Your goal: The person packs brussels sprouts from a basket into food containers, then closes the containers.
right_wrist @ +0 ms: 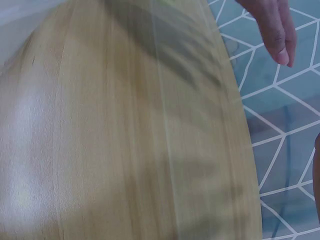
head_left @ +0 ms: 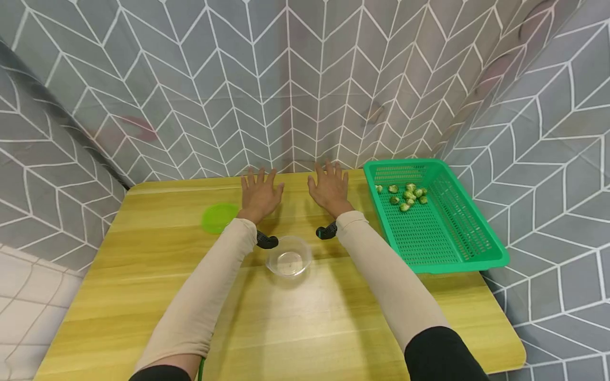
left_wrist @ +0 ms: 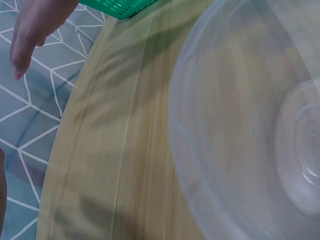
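Note:
Both hands reach forward over the far edge of the wooden table, fingers straight and spread, palms down, holding nothing. The left hand [head_left: 260,196] is nearest a round lime-green lid [head_left: 220,218], whose right side its forearm partly overlaps in the head view. My right hand [head_left: 330,188] is to the left of a green plastic basket [head_left: 438,267]. Several small Brussels sprouts [head_left: 409,195] lie in the basket's far left part. Between the two forearms stands a clear round bowl [head_left: 288,257]; its rim [left_wrist: 182,130] fills the right side of the left wrist view.
The yellow wooden table [head_left: 305,328] ends just under the hands, against a grey curtain [head_left: 286,79] with white chevron lines. Curtain folds also hang at the left and right sides. The basket's near right corner juts past the table's right edge.

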`<state>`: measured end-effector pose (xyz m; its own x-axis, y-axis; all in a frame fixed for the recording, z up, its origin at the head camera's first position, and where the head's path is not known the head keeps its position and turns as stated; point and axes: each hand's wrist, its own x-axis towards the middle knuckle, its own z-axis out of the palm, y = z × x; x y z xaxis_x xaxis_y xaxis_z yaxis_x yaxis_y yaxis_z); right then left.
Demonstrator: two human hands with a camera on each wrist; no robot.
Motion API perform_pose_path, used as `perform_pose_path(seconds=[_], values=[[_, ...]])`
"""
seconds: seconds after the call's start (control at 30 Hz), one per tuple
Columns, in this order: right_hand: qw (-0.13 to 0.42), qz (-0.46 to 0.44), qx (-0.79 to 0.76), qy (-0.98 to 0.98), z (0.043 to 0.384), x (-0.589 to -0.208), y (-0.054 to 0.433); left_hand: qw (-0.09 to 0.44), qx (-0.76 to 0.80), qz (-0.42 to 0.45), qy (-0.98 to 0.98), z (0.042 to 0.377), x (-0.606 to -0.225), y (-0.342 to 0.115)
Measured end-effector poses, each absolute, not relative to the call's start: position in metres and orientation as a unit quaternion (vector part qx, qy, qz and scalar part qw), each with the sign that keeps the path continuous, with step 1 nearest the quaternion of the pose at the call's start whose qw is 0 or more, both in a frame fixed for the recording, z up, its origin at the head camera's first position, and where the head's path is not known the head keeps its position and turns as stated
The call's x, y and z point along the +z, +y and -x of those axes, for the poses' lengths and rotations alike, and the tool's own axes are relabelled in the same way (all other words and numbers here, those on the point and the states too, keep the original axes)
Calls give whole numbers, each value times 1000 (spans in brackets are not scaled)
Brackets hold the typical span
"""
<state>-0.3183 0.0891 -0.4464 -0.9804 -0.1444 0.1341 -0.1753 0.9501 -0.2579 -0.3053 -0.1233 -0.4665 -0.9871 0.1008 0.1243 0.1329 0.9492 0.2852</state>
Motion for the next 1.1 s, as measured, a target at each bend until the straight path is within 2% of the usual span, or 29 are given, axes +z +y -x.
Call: perform_pose_path(seconds=[0.3, 0.4, 0.53, 0.67, 0.8, 0.9, 1.1], values=[[77, -89, 155, -981, 319, -448, 100, 98, -202, 79, -971, 297, -467, -116], [104, -101, 182, -973, 318, -445, 109, 115, -257, 84, -956, 286, -466, -117], [161, -124, 241, -949, 316, -436, 125, 89, -335, 84, -934, 259, -460, -120], [196, -132, 308, -922, 312, -418, 146, 46, -405, 77, -910, 221, -462, -129], [193, -109, 361, -906, 305, -401, 173, 29, -468, 65, -881, 182, -474, -138], [177, -101, 384, -901, 301, -394, 193, 36, -504, 47, -862, 158, -486, -140], [149, -91, 399, -900, 295, -399, 238, 48, -535, -3, -844, 124, -509, -136]])
